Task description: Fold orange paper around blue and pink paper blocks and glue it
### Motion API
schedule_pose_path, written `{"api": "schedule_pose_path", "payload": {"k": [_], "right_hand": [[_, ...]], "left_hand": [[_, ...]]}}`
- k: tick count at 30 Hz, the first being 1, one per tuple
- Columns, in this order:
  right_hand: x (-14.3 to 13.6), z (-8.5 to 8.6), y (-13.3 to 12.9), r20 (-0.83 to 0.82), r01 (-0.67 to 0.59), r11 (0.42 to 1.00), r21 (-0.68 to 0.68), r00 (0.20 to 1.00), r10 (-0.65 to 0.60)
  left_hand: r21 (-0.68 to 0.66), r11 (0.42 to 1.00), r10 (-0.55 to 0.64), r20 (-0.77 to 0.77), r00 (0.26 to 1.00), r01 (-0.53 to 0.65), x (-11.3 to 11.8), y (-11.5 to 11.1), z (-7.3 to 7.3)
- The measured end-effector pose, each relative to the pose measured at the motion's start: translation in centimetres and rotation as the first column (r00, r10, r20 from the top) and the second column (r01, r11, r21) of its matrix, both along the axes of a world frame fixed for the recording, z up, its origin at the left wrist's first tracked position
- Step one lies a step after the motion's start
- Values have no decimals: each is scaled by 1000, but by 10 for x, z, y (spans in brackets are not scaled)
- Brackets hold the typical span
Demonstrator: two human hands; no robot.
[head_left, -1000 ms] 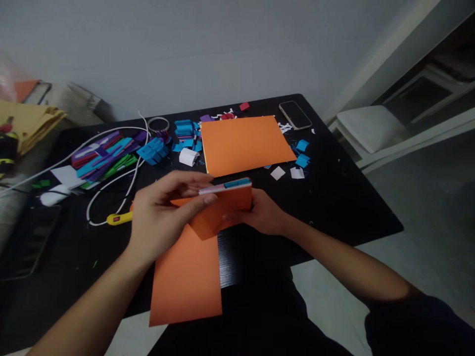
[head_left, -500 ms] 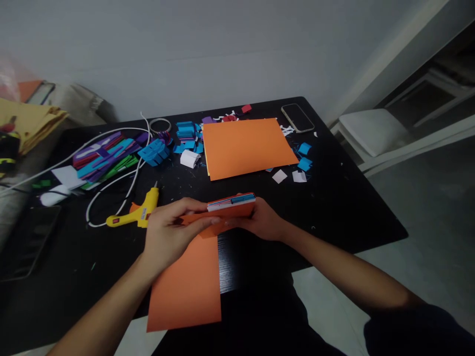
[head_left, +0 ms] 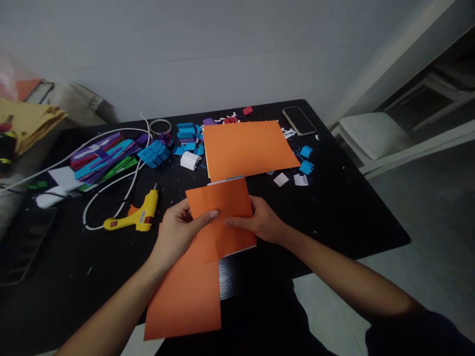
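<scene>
An orange folded paper booklet [head_left: 222, 207] lies open and flat-faced toward me above the near edge of the black table [head_left: 345, 207]. My left hand [head_left: 180, 232] grips its left side with the thumb on top. My right hand [head_left: 260, 220] holds its right side, fingertips on the orange face. Under them an orange sheet [head_left: 185, 291] hangs over the table's front edge. A larger orange sheet [head_left: 247, 147] lies flat farther back.
A yellow glue gun [head_left: 131, 217] with a white cord [head_left: 111, 180] lies left of my hands. Coloured paper strips [head_left: 104, 158], blue folded pieces [head_left: 154, 151] and white scraps [head_left: 281, 179] litter the table. A phone [head_left: 299, 120] lies at the back right. A white chair [head_left: 373, 133] stands right.
The booklet, held edge-up a second ago with its coloured layers showing, has been lowered and tipped so its orange face shows. Both hands moved down toward the table.
</scene>
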State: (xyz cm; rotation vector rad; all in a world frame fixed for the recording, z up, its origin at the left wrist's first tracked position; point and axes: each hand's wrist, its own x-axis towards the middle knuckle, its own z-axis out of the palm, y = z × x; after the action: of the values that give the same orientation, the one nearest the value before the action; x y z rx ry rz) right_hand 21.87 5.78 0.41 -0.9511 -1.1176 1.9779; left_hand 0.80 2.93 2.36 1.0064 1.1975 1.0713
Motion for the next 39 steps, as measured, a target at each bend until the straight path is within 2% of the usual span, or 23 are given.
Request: {"api": "schedule_pose_path", "payload": {"k": [4,12,17,24,28,34,39], "right_hand": [[1,-2,1,33,14,1000,-16,999,-14],[-3,-5,0,55,82,995,-50,995,-80],[-3,-5,0,92,159,987,16,983,-160],[-2,-3,0,39,143,989,-37,989,-142],[-4,-5,-3,24,127,991,-43,992,-126],[-7,-7,-9,-55,14,999,-43,998,-17],[-9,-8,-11,-102,-56,995,-88,994,47]], "left_hand": [[-97,995,3,104,995,7,2,-2,-3],[-143,989,78,287,955,-38,10,-5,-14],[-119,992,6,300,954,31,15,-8,-24],[-145,989,69,353,933,-19,16,-9,-33],[-147,987,102,284,953,-62,17,-10,-35],[-30,983,181,51,982,-179,31,-21,-29],[54,985,169,-65,983,-166,38,-25,-26]]}}
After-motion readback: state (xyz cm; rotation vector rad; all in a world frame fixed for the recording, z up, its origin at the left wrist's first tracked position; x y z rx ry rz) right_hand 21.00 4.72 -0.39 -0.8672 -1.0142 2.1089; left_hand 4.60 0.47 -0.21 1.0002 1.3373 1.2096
